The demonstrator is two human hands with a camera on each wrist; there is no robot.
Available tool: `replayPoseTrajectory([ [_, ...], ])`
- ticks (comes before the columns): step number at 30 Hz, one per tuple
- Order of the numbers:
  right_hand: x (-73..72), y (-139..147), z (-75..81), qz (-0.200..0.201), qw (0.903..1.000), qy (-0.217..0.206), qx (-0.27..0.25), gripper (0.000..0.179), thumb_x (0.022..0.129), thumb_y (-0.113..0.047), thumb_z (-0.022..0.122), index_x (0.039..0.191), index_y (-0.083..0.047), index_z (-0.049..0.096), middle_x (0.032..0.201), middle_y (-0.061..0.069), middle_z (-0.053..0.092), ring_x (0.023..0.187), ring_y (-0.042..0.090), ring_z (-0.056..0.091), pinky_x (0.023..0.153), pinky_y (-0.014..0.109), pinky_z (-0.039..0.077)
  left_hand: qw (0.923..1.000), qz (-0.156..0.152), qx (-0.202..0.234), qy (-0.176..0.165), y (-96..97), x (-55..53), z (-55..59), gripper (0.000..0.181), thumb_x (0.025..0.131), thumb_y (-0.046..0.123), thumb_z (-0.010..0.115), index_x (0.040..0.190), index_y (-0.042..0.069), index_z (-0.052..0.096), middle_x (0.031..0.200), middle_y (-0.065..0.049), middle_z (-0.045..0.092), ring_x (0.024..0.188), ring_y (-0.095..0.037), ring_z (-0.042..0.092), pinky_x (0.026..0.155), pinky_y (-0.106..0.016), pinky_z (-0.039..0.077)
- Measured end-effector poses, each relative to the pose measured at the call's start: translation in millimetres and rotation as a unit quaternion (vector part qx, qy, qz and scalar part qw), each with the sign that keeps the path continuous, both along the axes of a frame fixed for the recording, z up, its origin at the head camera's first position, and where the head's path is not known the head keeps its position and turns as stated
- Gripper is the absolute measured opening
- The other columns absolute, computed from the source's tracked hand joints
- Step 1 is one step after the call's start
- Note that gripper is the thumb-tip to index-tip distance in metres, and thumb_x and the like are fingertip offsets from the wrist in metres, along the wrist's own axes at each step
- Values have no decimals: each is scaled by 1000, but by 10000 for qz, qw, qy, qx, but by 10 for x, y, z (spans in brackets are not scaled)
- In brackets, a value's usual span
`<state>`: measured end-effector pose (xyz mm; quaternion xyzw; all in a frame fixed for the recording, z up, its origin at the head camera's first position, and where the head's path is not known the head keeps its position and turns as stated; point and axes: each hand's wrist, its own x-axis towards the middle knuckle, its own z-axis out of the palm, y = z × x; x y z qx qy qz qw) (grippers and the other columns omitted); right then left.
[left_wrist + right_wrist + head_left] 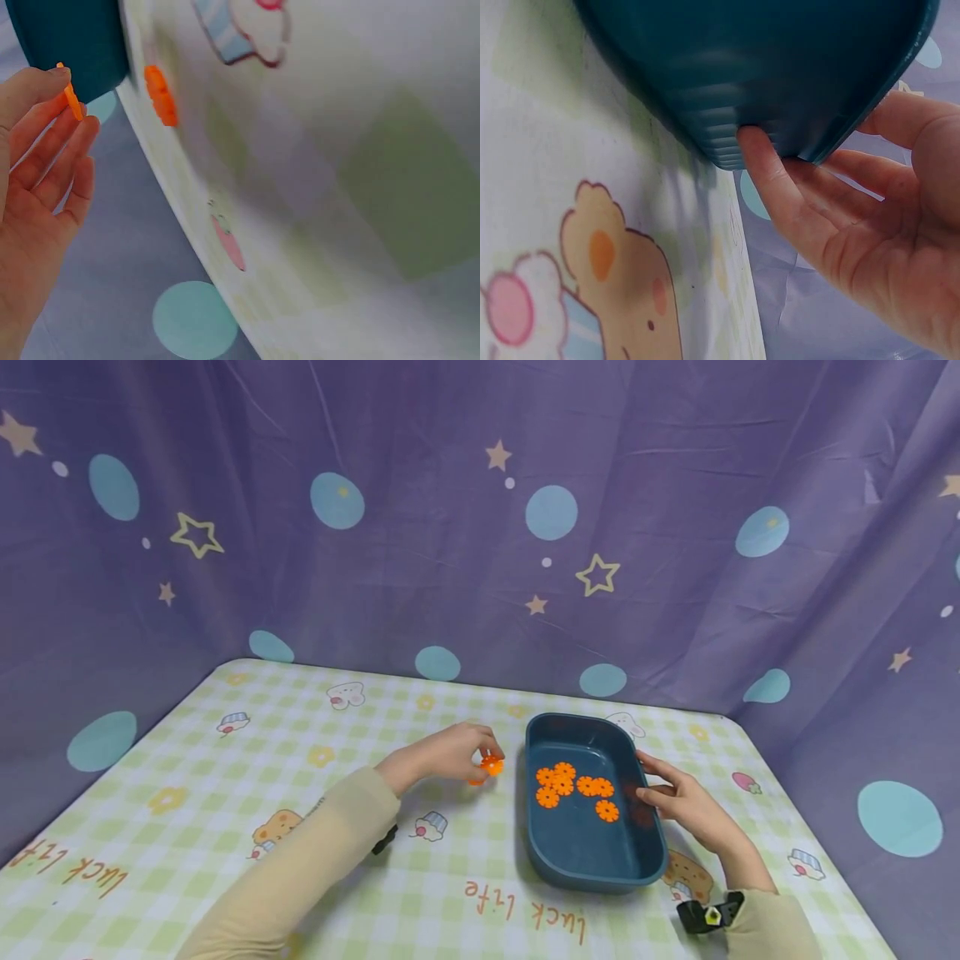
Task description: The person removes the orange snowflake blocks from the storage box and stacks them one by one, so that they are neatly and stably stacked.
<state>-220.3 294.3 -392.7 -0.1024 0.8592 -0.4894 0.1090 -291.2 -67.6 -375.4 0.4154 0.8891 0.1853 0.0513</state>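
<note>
Since I'm only watching this through the feeds, here's what I've got: the left hand has a small orange disc pinched between thumb and fingertip, lifted off the tablecloth. From the left wrist I see that disc edge-on, with the other fingers loosely bent and a bit spread, nothing else in their grip. Just beneath that pinch there's another orange piece on the cloth, partly hidden by the thumb from my head view, so I can't tell if it's a single one. Right of the left hand, with a bit of bare cloth between, sits the dark blue tray. The right hand is on the tray's far side from the left one, thumb over the rim and fingers against the outer wall, so it's only partly closed, with the side wall between. More orange discs lie inside the tray, between the two hands, a few overlapping, mostly toward the left-hand side. I've also got a black strap at the right wrist, and a purple curtain beyond both hands.
</note>
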Motion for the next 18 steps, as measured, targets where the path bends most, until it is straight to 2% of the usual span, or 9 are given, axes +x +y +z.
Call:
replayPoseTrajectory([
  [10, 3, 6, -6, 77, 9999, 70, -25, 64, 91, -22, 54, 145, -10, 22, 146, 24, 20, 113, 39, 50, 80, 42, 50, 9999, 1, -59, 125, -100, -36, -148, 28, 75, 14, 70, 102, 7, 69, 96, -2, 63, 85, -16, 58, 77, -26, 47],
  [18, 6, 2, -4, 94, 9999, 47, -38, 64, 91, -22, 54, 145, -10, 21, 147, 24, 18, 114, 40, 49, 80, 43, 50, 10000, 54, -40, 53, -128, -41, -197, 27, 73, 11, 69, 100, 6, 69, 95, -2, 63, 79, -13, 56, 73, -23, 46],
])
